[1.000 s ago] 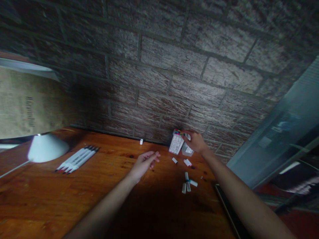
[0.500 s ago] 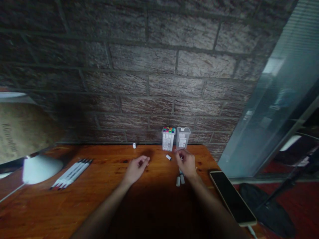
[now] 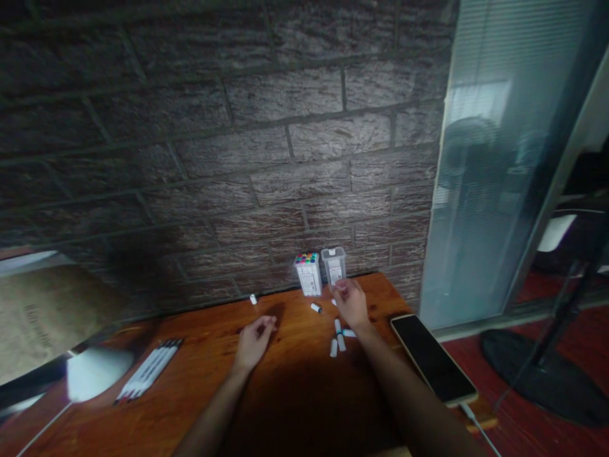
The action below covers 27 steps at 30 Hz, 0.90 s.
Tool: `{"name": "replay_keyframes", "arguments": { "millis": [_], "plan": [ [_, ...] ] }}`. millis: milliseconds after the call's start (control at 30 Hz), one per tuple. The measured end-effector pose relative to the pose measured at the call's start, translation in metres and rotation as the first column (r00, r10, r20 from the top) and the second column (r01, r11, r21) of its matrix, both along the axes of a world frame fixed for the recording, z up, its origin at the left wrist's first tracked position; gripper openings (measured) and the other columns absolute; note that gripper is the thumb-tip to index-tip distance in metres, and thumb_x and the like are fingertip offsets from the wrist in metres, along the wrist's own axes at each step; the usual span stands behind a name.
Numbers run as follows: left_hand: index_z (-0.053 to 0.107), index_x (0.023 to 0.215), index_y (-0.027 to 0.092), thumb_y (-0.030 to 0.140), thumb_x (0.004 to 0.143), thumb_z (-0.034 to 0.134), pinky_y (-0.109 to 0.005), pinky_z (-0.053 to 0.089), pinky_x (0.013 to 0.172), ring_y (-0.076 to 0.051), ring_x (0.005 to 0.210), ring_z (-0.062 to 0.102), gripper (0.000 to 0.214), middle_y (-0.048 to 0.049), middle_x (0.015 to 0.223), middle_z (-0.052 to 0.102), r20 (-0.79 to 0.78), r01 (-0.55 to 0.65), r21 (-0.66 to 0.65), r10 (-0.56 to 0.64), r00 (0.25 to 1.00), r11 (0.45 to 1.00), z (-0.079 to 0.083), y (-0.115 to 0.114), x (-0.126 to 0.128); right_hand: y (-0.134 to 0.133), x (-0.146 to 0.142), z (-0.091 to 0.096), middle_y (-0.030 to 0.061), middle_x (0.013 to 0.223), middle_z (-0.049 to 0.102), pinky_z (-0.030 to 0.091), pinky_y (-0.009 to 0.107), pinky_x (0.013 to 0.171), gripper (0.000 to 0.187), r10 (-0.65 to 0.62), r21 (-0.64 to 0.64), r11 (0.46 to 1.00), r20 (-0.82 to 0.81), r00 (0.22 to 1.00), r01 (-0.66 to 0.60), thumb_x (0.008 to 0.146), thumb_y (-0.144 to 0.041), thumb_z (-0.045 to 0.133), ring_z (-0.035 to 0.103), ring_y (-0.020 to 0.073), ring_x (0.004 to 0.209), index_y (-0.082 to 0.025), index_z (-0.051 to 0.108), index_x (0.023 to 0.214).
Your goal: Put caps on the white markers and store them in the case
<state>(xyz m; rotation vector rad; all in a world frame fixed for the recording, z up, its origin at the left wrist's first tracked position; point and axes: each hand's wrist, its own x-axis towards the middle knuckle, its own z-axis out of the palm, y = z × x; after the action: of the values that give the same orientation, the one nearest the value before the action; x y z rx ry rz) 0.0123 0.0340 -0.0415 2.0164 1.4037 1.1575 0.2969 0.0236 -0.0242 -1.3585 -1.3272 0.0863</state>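
My right hand (image 3: 351,304) is at the front of a clear plastic box (image 3: 334,270), its fingers curled together. Whatever they may pinch is too small to make out. Beside that box stands a second box (image 3: 309,279) packed with colour-topped markers. My left hand (image 3: 254,344) hovers low over the wooden table, thumb and fingertips brought together; any thing between them is hidden. Several short white marker caps (image 3: 333,347) lie below my right hand. Another white cap (image 3: 316,308) rests before the marker box, and one more white cap (image 3: 253,299) sits near the wall.
A row of white markers (image 3: 150,371) lies at the left, by a lamp (image 3: 95,374) with a brown paper shade. On the right, a phone (image 3: 432,358) with a cable lies near the table's edge. A brick wall (image 3: 266,158) rises behind.
The view has swung right and tilted. My right hand has moved away from the loose caps and closer to the clear box, uncovering more of them. My left hand keeps its curled shape.
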Motion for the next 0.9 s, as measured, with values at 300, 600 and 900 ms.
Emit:
{"name": "replay_keyframes", "arguments": {
  "millis": [300, 600, 900],
  "plan": [
    [0.067, 0.079, 0.018, 0.048, 0.086, 0.052, -0.029, 0.048, 0.076, -0.02, 0.076, 0.066, 0.034, -0.0031, 0.075, 0.071, -0.015, 0.045, -0.009, -0.045, 0.999, 0.999, -0.004, 0.002, 0.002, 0.006, 0.001, -0.013, 0.015, 0.117, 0.055, 0.044, 0.046, 0.099, 0.048, -0.071, 0.047, 0.996, 0.014, 0.997, 0.071, 0.08, -0.03, 0.061, 0.052, 0.0291, 0.113, -0.016, 0.051, 0.125],
    [0.066, 0.076, 0.018, 0.044, 0.088, 0.052, -0.025, 0.045, 0.067, -0.016, 0.066, 0.061, 0.032, -0.0006, 0.067, 0.067, 0.002, 0.101, 0.005, -0.101, 0.995, 0.995, -0.005, -0.004, 0.009, 0.0, -0.008, -0.001, 0.011, 0.107, 0.058, 0.047, 0.042, 0.094, 0.033, 0.023, 0.109, 0.994, 0.061, 0.998, -0.029, 0.083, -0.035, 0.058, 0.057, 0.0256, 0.1, -0.018, 0.059, 0.111],
    [0.062, 0.068, 0.017, 0.04, 0.09, 0.05, -0.024, 0.044, 0.066, -0.015, 0.063, 0.06, 0.034, -0.0009, 0.065, 0.065, 0.047, 0.113, 0.078, -0.117, 0.992, 0.991, -0.003, -0.002, 0.006, 0.061, -0.018, 0.024, 0.0263, 0.138, 0.041, 0.039, 0.054, 0.099, 0.101, -0.2, -0.074, 0.977, 0.035, 0.979, 0.202, 0.068, -0.029, 0.064, 0.045, 0.0411, 0.125, -0.009, 0.012, 0.152]
  ]
}}
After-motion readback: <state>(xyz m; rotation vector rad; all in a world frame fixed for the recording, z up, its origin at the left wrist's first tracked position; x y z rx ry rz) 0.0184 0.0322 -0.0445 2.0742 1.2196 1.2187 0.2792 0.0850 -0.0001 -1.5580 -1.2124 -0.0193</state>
